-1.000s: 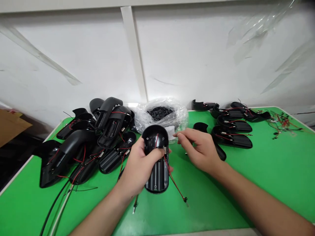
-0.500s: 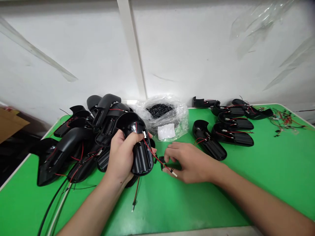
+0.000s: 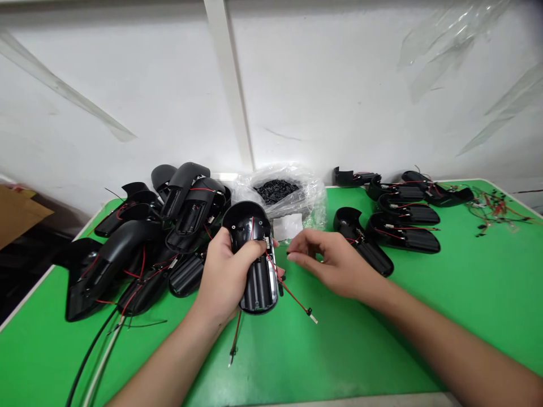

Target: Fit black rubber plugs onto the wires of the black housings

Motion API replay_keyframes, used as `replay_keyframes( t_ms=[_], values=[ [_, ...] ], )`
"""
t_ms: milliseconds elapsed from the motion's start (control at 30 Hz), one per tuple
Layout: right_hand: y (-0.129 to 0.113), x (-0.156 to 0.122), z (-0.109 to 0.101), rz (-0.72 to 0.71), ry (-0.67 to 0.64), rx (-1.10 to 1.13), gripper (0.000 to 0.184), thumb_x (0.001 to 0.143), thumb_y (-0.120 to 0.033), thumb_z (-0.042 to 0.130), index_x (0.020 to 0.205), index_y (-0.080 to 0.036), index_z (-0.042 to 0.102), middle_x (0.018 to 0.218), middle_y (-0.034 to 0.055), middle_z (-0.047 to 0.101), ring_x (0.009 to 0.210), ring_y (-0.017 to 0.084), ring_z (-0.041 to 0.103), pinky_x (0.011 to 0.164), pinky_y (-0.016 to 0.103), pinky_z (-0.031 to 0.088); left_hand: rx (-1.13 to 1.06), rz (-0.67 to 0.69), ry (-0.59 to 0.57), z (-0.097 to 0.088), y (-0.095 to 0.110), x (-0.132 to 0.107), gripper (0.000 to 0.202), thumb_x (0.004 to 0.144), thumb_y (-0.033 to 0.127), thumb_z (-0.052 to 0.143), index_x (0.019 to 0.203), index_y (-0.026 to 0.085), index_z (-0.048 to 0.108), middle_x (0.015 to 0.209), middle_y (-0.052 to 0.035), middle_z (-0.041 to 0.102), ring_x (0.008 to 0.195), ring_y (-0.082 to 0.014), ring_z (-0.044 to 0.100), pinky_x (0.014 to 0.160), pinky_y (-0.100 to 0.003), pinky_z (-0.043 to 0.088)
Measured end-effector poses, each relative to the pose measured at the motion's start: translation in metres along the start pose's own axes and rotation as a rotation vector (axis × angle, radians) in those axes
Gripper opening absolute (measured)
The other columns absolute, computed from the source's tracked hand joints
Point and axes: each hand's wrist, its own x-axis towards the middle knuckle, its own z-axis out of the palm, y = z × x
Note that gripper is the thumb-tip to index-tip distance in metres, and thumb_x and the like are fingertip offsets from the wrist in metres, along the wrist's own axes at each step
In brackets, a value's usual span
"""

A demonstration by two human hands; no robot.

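Your left hand [image 3: 224, 277] is clenched around a black plastic housing [image 3: 248, 223], thumb across its upper face and fingers wrapped behind it. You hold the housing tilted just above the green tabletop [image 3: 322, 362], its rounded end pointing away from you and its open battery compartment [image 3: 259, 291] facing up. A red wire [image 3: 287, 284] runs from the housing down to the right and ends in a small connector [image 3: 311, 315]. Another red wire [image 3: 236, 333] hangs below your left hand, ending in a metal-tipped terminal [image 3: 231, 357].

Your right hand [image 3: 335, 265] is beside the housing, not touching it, with its fingers loosely curled and nothing visible between them. Its fingertips [image 3: 292, 255] are nearest a white paper packet [image 3: 287, 226], which lies against a clear plastic bag [image 3: 305, 198] of small black parts [image 3: 276, 191].

To your left, a heap of similar black housings [image 3: 186, 226] lies beside black and white cables [image 3: 95, 356]. To your right, more wired housings [image 3: 403, 234] sit near a tangle of loose wires [image 3: 494, 212].
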Motion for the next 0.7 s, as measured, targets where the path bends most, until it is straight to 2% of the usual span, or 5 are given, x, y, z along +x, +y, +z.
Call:
replay_keyframes(
  t_ms=[133,267,433,567,700],
  values=[
    [-0.009,-0.001,0.003,-0.011,0.122,0.302,0.015,0.093,-0.032,0.077,0.097,-0.019,0.070,0.072,-0.0019,0.059,0.065,0.012,0.055,0.060,0.025,0.046,0.040,-0.013,-0.045,0.000,-0.006,0.000,0.042,0.070,0.034,0.085,0.097,0.024,0.054,0.078,0.0023,0.075,0.054,-0.0277,0.074,0.042,-0.033,0.061],
    [-0.014,-0.004,0.006,-0.004,0.143,0.328,0.014,0.092,-0.033,0.079,0.096,-0.020,0.077,0.078,0.0024,0.072,0.068,0.014,0.067,0.064,0.028,0.056,0.060,-0.003,-0.079,0.000,-0.010,0.001,0.040,0.073,0.034,0.084,0.097,0.025,0.053,0.065,0.0038,0.070,0.055,-0.0291,0.074,0.044,-0.032,0.062],
    [-0.013,-0.006,0.012,-0.001,0.167,0.413,0.017,0.093,-0.032,0.077,0.107,-0.021,0.077,0.086,0.0040,0.077,0.076,0.017,0.075,0.073,0.032,0.066,0.047,0.020,-0.083,0.002,-0.013,0.001,0.037,0.076,0.033,0.082,0.099,0.025,0.055,0.067,0.0056,0.071,0.055,-0.0250,0.074,0.048,-0.032,0.065],
    [-0.009,-0.006,0.016,0.031,0.157,0.478,0.021,0.092,-0.032,0.078,0.110,-0.019,0.076,0.093,0.0062,0.080,0.084,0.018,0.078,0.082,0.035,0.067,0.065,0.042,-0.066,0.004,-0.014,0.000,0.036,0.076,0.030,0.082,0.100,0.024,0.057,0.071,0.0053,0.072,0.055,-0.0219,0.074,0.050,-0.030,0.065],
    [-0.008,-0.007,0.019,0.040,0.146,0.491,0.021,0.093,-0.030,0.078,0.110,-0.019,0.073,0.088,0.0055,0.078,0.078,0.017,0.077,0.076,0.033,0.066,0.085,0.074,-0.053,0.004,-0.014,0.000,0.034,0.076,0.030,0.083,0.098,0.023,0.058,0.073,0.0064,0.070,0.058,-0.0198,0.074,0.054,-0.030,0.067]
  ],
)
